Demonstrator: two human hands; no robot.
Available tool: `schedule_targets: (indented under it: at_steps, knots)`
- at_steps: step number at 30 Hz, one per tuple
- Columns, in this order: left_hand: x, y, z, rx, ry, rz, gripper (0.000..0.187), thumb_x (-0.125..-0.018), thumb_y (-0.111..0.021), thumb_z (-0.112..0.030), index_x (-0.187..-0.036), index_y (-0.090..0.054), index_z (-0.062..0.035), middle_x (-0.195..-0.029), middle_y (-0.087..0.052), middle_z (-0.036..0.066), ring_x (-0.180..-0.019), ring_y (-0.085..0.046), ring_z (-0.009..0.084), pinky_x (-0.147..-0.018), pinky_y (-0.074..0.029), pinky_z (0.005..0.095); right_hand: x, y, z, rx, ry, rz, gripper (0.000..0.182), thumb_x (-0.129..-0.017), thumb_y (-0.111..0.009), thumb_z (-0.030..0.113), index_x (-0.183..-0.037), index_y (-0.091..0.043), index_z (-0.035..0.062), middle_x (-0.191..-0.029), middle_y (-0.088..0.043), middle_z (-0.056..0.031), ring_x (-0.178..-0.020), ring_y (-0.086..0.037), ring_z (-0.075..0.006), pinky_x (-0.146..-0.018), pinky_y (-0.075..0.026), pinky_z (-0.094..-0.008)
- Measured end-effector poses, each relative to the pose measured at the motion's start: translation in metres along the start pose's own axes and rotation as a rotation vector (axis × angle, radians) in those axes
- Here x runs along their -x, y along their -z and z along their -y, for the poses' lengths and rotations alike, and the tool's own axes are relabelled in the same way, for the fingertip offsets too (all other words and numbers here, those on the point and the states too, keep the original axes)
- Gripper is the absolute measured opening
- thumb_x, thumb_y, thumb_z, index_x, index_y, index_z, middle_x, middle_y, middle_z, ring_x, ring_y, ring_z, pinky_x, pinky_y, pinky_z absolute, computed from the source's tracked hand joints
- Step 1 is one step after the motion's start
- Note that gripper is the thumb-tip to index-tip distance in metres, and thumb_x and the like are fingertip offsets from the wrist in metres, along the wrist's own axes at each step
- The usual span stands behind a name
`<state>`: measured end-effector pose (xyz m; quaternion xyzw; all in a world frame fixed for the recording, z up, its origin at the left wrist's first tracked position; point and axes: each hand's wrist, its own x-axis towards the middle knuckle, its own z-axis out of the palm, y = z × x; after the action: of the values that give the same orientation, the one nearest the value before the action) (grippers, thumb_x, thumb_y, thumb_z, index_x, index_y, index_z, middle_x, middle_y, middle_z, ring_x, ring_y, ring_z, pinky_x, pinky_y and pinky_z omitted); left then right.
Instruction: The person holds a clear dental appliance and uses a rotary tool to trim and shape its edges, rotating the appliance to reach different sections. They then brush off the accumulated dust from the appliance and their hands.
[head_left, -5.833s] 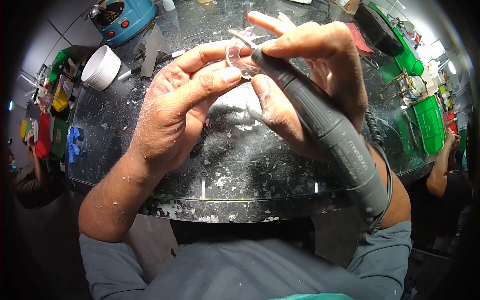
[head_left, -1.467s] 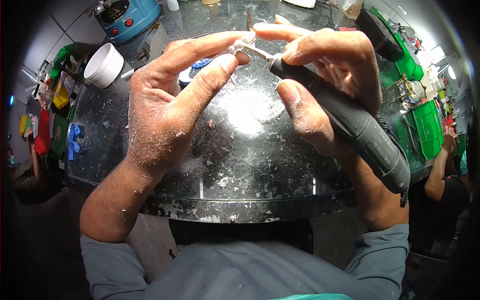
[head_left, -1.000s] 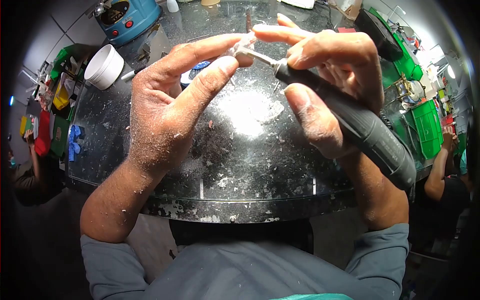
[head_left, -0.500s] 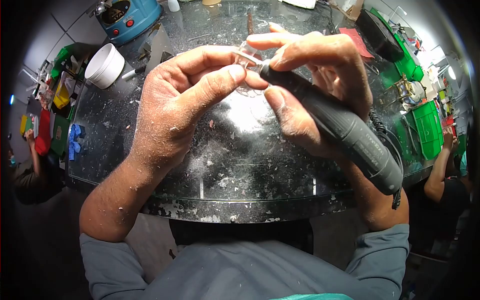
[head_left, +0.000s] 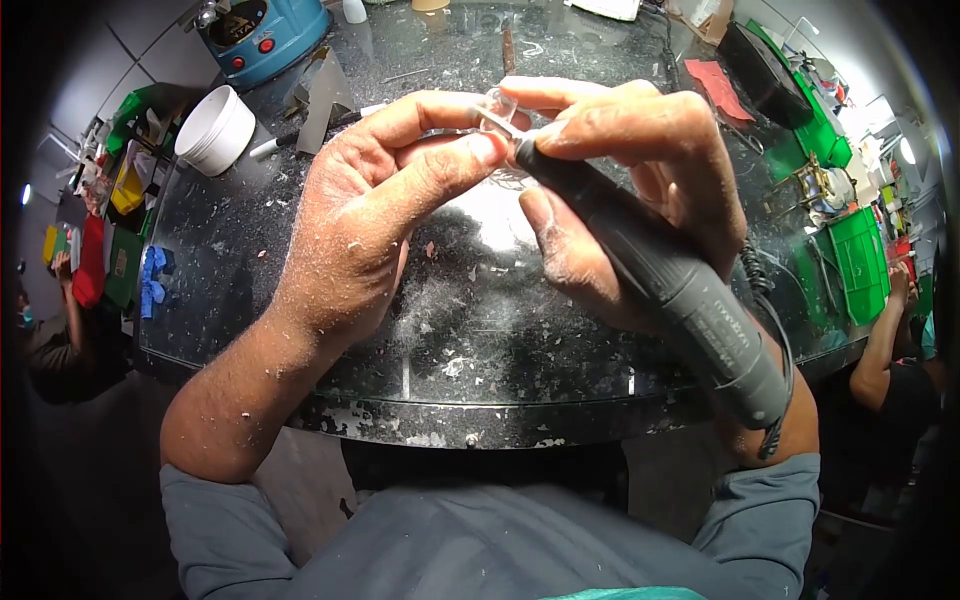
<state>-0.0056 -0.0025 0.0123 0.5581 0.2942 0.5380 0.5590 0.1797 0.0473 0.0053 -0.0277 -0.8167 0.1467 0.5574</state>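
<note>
My right hand [head_left: 640, 180] is wrapped round a black rotary handpiece [head_left: 690, 300], its cable end pointing down to the right. The handpiece's tip meets a small clear plastic piece [head_left: 497, 108], pinched between the thumb and forefinger of my left hand [head_left: 370, 190]. Its exact shape is partly hidden by my fingers. White dust coats both hands. Below them the black tabletop [head_left: 480, 340] is strewn with white powder and shavings.
A white tub [head_left: 215, 130] and a blue machine [head_left: 262, 40] stand at the back left. A blue scrap [head_left: 152, 282] lies left, a red sheet [head_left: 718, 88] at back right. Green trays [head_left: 858, 262] line the right edge. Other people's arms [head_left: 885, 330] show at both sides.
The handpiece has tilted more steeply, its cable end moving lower and slightly left. Both hands have shifted a little, and the clear piece stays between my left fingers.
</note>
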Motion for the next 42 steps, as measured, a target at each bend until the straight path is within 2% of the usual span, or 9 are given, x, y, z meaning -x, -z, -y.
schedule_targets:
  at_steps: [6, 9, 12, 17, 19, 30, 33, 36, 42]
  knots:
    - [0.001, 0.001, 0.001, -0.033, 0.029, -0.023, 0.026, -0.089, -0.059, -0.011, -0.110, -0.058, 0.0027, -0.108, -0.062, 0.008, -0.106, -0.057, 0.0148, -0.101, -0.038, 0.0306, 0.000, -0.001, 0.012, -0.053, -0.098, 0.033, 0.036, -0.073, -0.061, -0.014, -0.104, -0.046, -0.0038, -0.091, -0.056, -0.0149, -0.095, -0.065, -0.0308, -0.091, -0.053, -0.0436]
    - [0.003, -0.003, 0.001, -0.049, 0.014, -0.067, 0.025, -0.088, -0.062, -0.011, -0.110, -0.059, 0.0011, -0.109, -0.062, 0.008, -0.107, -0.057, 0.0149, -0.101, -0.038, 0.0305, 0.003, -0.005, 0.011, -0.090, -0.141, -0.040, 0.038, -0.072, -0.061, -0.014, -0.106, -0.047, -0.0037, -0.095, -0.056, -0.0163, -0.099, -0.064, -0.0327, -0.091, -0.052, -0.0425]
    - [0.004, -0.003, 0.003, -0.040, -0.008, -0.079, 0.025, -0.088, -0.064, -0.011, -0.110, -0.058, -0.0006, -0.110, -0.061, 0.008, -0.107, -0.056, 0.0147, -0.100, -0.038, 0.0305, 0.002, -0.001, 0.011, -0.059, -0.087, 0.043, 0.039, -0.072, -0.062, -0.014, -0.106, -0.047, -0.0031, -0.095, -0.057, -0.0166, -0.101, -0.063, -0.0328, -0.091, -0.052, -0.0431]
    - [0.003, -0.005, 0.001, -0.085, -0.052, -0.101, 0.022, -0.089, -0.062, -0.009, -0.109, -0.057, -0.0016, -0.112, -0.061, 0.008, -0.108, -0.056, 0.0144, -0.099, -0.039, 0.0308, 0.001, -0.003, 0.009, -0.040, -0.068, -0.021, 0.038, -0.073, -0.063, -0.011, -0.106, -0.047, -0.0026, -0.094, -0.058, -0.0157, -0.102, -0.063, -0.0329, -0.091, -0.051, -0.0451]
    - [0.003, -0.003, 0.003, -0.086, -0.082, -0.101, 0.022, -0.089, -0.063, -0.009, -0.109, -0.057, -0.0017, -0.111, -0.061, 0.008, -0.107, -0.057, 0.0143, -0.099, -0.040, 0.0308, 0.000, -0.001, 0.010, -0.069, -0.035, 0.058, 0.038, -0.074, -0.063, -0.011, -0.107, -0.046, -0.0027, -0.096, -0.057, -0.0162, -0.100, -0.064, -0.0327, -0.090, -0.052, -0.0445]
    - [0.002, 0.000, 0.008, -0.116, -0.132, -0.123, 0.022, -0.086, -0.066, -0.005, -0.106, -0.058, -0.0017, -0.106, -0.066, 0.010, -0.102, -0.061, 0.0146, -0.093, -0.044, 0.0288, 0.002, -0.003, 0.011, -0.048, -0.043, -0.001, 0.041, -0.072, -0.065, -0.012, -0.107, -0.047, -0.0025, -0.095, -0.058, -0.0161, -0.097, -0.064, -0.0320, -0.089, -0.053, -0.0456]
    - [0.000, -0.001, 0.009, 0.000, -0.184, -0.122, 0.017, -0.083, -0.068, 0.003, -0.098, -0.063, -0.0011, -0.097, -0.068, 0.009, -0.095, -0.065, 0.0129, -0.088, -0.052, 0.0271, 0.000, -0.001, 0.012, -0.050, -0.021, 0.072, 0.041, -0.072, -0.064, -0.012, -0.108, -0.047, -0.0029, -0.096, -0.057, -0.0166, -0.099, -0.064, -0.0330, -0.089, -0.052, -0.0443]
    - [0.000, -0.001, 0.009, -0.096, -0.194, -0.159, 0.018, -0.082, -0.069, 0.002, -0.099, -0.063, -0.0008, -0.097, -0.068, 0.009, -0.095, -0.065, 0.0128, -0.088, -0.052, 0.0267, 0.003, -0.005, 0.010, -0.083, -0.052, 0.002, 0.040, -0.072, -0.064, -0.012, -0.108, -0.047, -0.0036, -0.097, -0.057, -0.0169, -0.100, -0.064, -0.0336, -0.089, -0.052, -0.0438]
    - [0.000, 0.000, 0.007, -0.300, -0.307, -0.193, 0.017, -0.081, -0.070, 0.001, -0.097, -0.065, -0.0022, -0.095, -0.068, 0.006, -0.095, -0.064, 0.0129, -0.086, -0.051, 0.0263, 0.000, -0.004, 0.014, -0.104, -0.050, 0.022, 0.040, -0.072, -0.062, -0.012, -0.108, -0.046, -0.0043, -0.096, -0.055, -0.0174, -0.100, -0.063, -0.0342, -0.090, -0.052, -0.0441]
